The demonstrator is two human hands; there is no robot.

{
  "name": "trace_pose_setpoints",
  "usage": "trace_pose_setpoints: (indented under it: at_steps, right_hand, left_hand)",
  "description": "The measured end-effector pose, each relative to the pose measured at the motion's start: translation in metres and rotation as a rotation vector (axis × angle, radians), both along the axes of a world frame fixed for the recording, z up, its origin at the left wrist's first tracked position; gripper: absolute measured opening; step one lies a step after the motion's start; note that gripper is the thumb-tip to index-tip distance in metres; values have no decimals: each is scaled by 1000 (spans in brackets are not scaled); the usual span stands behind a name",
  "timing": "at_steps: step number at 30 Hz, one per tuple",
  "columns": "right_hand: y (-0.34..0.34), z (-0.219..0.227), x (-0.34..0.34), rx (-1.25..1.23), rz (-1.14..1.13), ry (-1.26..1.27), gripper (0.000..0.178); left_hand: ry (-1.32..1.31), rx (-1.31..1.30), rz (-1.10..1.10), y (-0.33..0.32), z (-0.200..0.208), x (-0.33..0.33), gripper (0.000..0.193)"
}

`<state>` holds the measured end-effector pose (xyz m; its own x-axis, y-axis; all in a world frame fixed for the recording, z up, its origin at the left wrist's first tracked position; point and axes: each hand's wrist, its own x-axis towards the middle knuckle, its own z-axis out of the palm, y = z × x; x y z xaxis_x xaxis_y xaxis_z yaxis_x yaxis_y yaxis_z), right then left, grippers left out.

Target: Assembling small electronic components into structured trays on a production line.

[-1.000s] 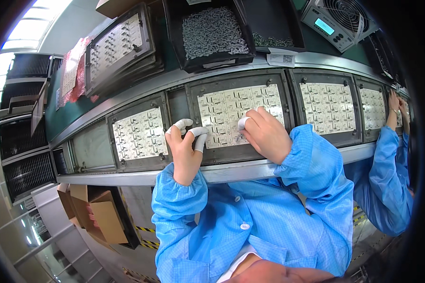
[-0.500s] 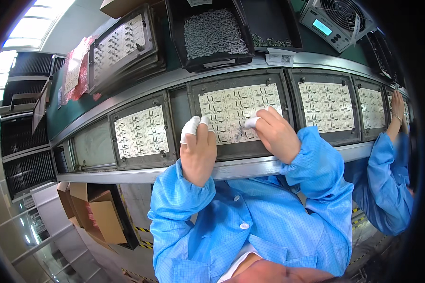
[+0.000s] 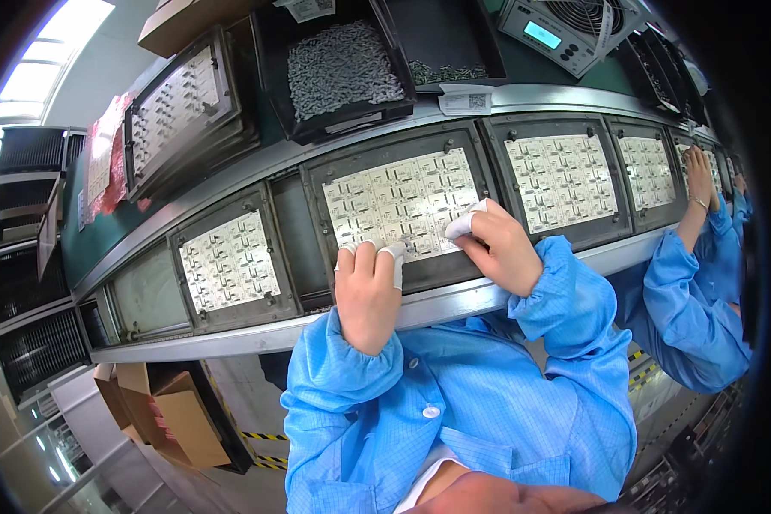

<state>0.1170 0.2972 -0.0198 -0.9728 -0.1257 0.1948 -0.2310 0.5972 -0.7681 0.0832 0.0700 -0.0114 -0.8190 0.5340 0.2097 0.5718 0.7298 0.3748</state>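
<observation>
Low on a cream circuit panel (image 3: 407, 195), the white-covered fingertips of the left hand (image 3: 367, 298) are bent down at the near edge, while the thumb and forefinger of the right hand (image 3: 504, 248) are brought close together over the near right part. Whether anything small is pinched by either hand cannot be told, the tips being partly hidden. The panel is set in a dark carrier frame (image 3: 430, 271), directly under the fingertips and stretching away beyond them.

From here, it is judged, standing components could be bent if they were pressed or brushed by the curled fingers; a tiny part could be dropped if touch were dulled by the finger covers; and a crooked one could be overlooked because that area is screened by the hands.

By count, one panel is touched. One framed panel (image 3: 229, 261) is seen left of the left grip; to the right of the right grip, two are clearly seen, a nearer panel (image 3: 561, 178) and a farther panel (image 3: 647, 170), with another partly covered by a co-worker's hand (image 3: 701, 176). Beyond the grips, two black bins are placed: a heaped bin (image 3: 351, 125) of uncountable grey parts (image 3: 341, 70) and a sparser bin (image 3: 441, 36). One device with a lit screen (image 3: 541, 34) is seen farther right, and one open carton (image 3: 195, 428) below left of the left grip
</observation>
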Motion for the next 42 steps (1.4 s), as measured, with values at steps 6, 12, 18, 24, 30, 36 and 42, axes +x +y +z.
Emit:
trace_pose_setpoints:
  at_steps: [6, 12, 18, 24, 30, 36, 42]
  right_hand:
    - [1, 6, 2, -43, -11, -49, 20]
    - [-1, 2, 4, 105, -7, 22, 24]
    - [-18, 20, 4, 498, 126, 225, 33]
    - [-19, 20, -8, 472, 130, 173, 26]
    - [-52, 6, -19, 525, 184, 290, 16]
    - [-48, -12, -20, 469, 188, 261, 21]
    - [-49, -10, -21, 350, 112, 248, 27]
  left_hand:
    - [-15, 182, -53, -7, -3, -4, 40]
    - [-330, 590, 170, -19, -6, -3, 16]
    - [-335, 512, 160, -41, 1, -6, 22]
    - [-468, 575, 372, -55, 11, 0, 18]
    - [-89, 173, 148, -61, 2, -11, 24]
    - [-130, 187, 163, -63, -6, -14, 22]
    - [-161, 214, 184, -61, -5, -14, 20]
